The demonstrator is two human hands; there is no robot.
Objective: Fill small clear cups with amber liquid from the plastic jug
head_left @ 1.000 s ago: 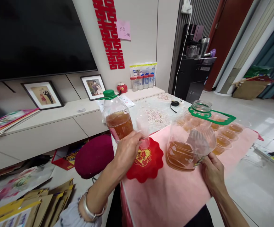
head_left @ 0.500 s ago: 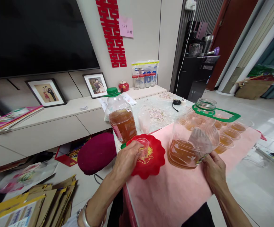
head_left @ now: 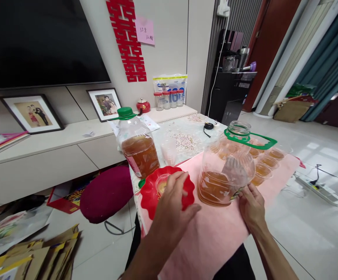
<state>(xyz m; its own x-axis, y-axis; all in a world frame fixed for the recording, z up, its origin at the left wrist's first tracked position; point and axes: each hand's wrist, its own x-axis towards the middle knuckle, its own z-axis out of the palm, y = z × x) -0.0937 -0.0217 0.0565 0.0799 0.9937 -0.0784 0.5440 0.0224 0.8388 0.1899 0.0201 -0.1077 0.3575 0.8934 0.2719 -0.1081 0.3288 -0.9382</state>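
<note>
My left hand (head_left: 173,208) hovers over the right side of a red scalloped dish (head_left: 148,206), with its fingers spread and its thumb out to the right. A small clear plastic cup (head_left: 161,182) sits in the dish, partly covered by that hand. To the right stands a big clear plastic jug (head_left: 215,186), uncapped, with a green handle ring and amber liquid in its lower part. My right hand (head_left: 253,206) grips the jug's lower right side; some fingertips are hidden behind it. Behind the jug, several clear cups of amber liquid (head_left: 269,161) stand in rows.
A second jug (head_left: 141,155) with a green cap stands at the left table edge, beside a stack of clear cups (head_left: 169,151). A pink cloth (head_left: 204,237) covers the near table. A tape measure (head_left: 208,126) lies farther back. A maroon stool (head_left: 106,194) is at the left.
My left hand has let go of the clear cup in the red dish and moved right, its fingers opening. My right hand stays at the jug. The whole view has shifted slightly.
</note>
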